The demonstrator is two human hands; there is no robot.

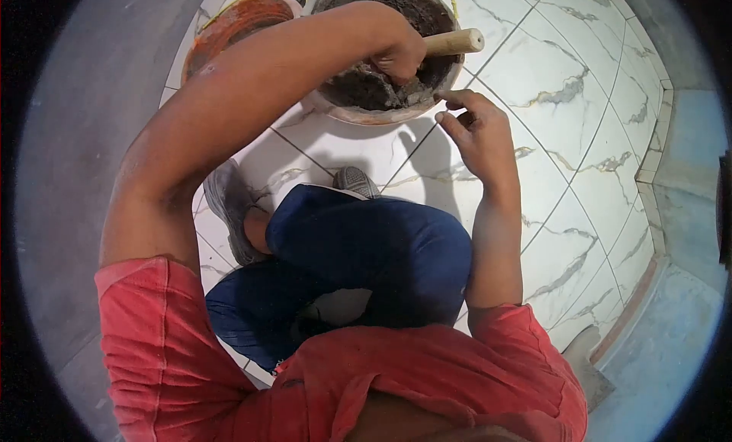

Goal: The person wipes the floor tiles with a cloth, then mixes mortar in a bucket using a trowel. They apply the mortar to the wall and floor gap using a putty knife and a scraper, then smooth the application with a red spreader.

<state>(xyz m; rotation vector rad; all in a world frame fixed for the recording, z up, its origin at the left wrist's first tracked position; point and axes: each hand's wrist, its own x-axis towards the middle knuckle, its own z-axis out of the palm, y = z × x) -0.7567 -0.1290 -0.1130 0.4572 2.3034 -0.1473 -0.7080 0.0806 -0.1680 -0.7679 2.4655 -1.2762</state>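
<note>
My left hand point(400, 53) is closed around the wooden handle point(455, 42) of what looks like a trowel, over a round basin point(366, 117). The handle's butt end sticks out to the right of my fist. Below the fist, the tool's working end is smeared and partly buried in dark grey wet mortar point(381, 91), so its shape is not clear. My right hand point(479, 129) hovers just beside the basin's right rim. Its thumb and index finger are apart, with nothing visible between them.
An orange-stained bucket point(229, 30) stands left of the basin, partly behind my left forearm. White marbled tiles point(564, 144) cover the floor. A pale blue wall point(690, 137) runs along the right. A flat grey piece point(591, 366) lies at lower right. My bent legs point(366, 244) are close in front.
</note>
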